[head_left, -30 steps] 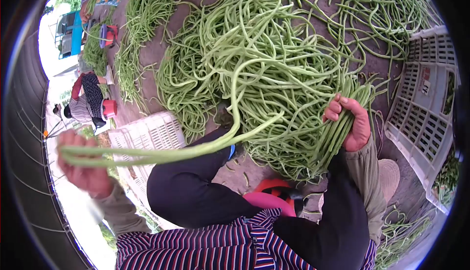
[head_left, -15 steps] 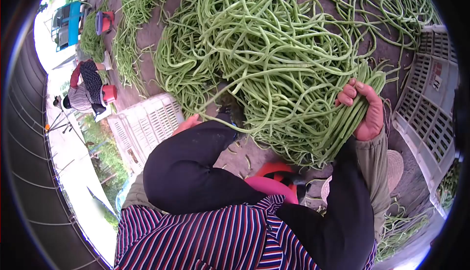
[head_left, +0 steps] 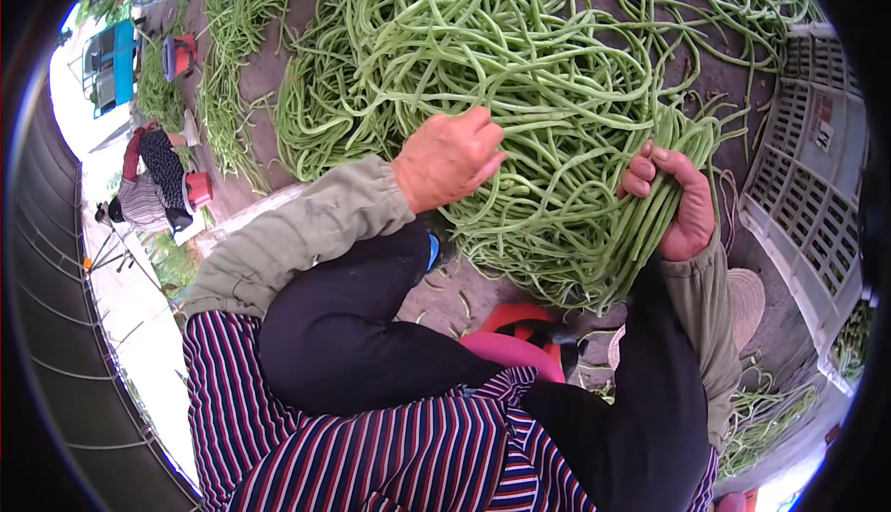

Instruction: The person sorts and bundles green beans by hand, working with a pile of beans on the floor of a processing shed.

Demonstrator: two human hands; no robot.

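Note:
A big tangled heap of long green beans point(head_left: 529, 66) lies on the ground in front of my knees. My right hand point(head_left: 685, 201) is wrapped round a thick bundle of long beans point(head_left: 657, 220) at the heap's right side, with the stems pointing up and right. Over the left-middle of the heap is my left hand point(head_left: 450, 159), its fingers curled closed. Long beans run close beside its fingertips, but what it pinches, if anything, is hidden by the hand.
A grey plastic crate point(head_left: 806, 173) stands tilted at the right. More beans point(head_left: 237, 38) lie in rows at the left, and others point(head_left: 766, 428) lie at lower right. A red stool point(head_left: 520, 317) and a straw hat point(head_left: 745, 308) show near my legs. Another person point(head_left: 153, 182) bends over at the far left.
My left hand has come up and right from beside my left knee to above the heap. My right hand keeps its hold on the bundle. The view has shifted slightly.

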